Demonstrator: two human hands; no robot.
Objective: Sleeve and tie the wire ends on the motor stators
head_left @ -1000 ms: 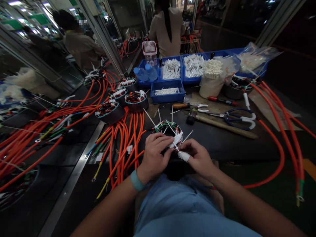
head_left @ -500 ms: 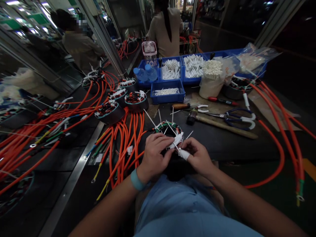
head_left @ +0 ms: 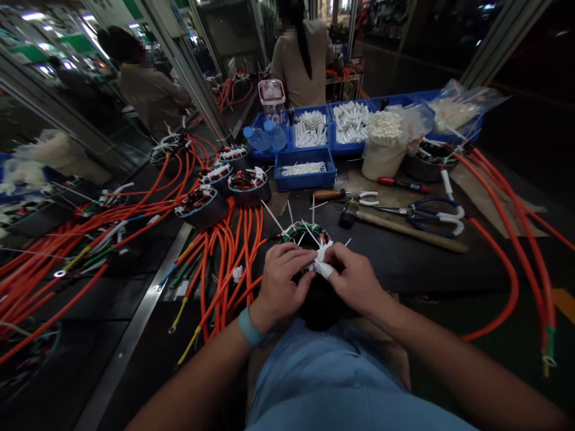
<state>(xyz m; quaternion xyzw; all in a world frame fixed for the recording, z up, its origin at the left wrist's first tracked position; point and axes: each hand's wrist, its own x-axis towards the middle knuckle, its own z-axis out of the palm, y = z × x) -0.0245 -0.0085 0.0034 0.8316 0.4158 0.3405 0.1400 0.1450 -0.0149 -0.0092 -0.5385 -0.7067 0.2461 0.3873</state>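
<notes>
In front of my body sits a motor stator ring point(head_left: 309, 228), with green parts, lacing and several thin white cable ties point(head_left: 272, 215) sticking up from its rim. A strip of white tape point(head_left: 324, 268) is bunched around the wires at its near right side. My left hand point(head_left: 287, 278) is closed on the wrapped part from the left, fingers above and thumb below. From the right, my right hand point(head_left: 353, 276) pinches the same white tape, its fingertips close to my left ones. Both hands cover the near part of the ring.
Orange cables point(head_left: 229, 257) run down on the left beside several finished-looking stators point(head_left: 249, 185). A hammer point(head_left: 408, 230), scissors point(head_left: 413, 212) and a screwdriver point(head_left: 330, 194) lie beyond my right hand. Blue bins point(head_left: 305, 179) hold white pieces. A co-worker point(head_left: 305, 60) stands behind them.
My right hand has moved left and slightly up, bringing the tape's loose end in over the wrapped wires. My left hand stays nearly still on the ring.
</notes>
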